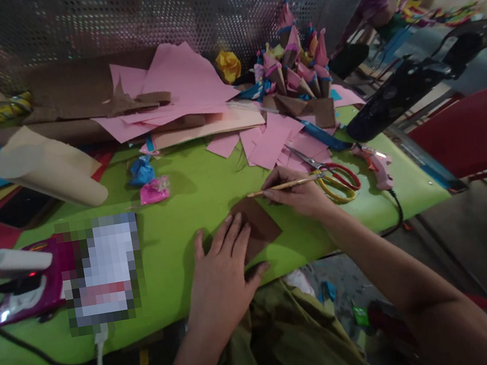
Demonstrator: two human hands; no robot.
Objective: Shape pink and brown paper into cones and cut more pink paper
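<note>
My left hand (222,266) lies flat with fingers spread on a brown paper piece (257,225) on the green table (180,192). My right hand (297,191) is closed around a thin wooden stick (283,186) that points left, and it touches the brown paper's far corner. Red and yellow scissors (333,177) lie just right of my right hand.
Pink paper sheets (184,84) and squares (271,141) cover the back of the table. Paper cones (295,72) stand at the back right. A pink glue gun (374,163) lies near the right edge. A beige paper roll (49,167) and crumpled blue and pink wads (148,179) lie left.
</note>
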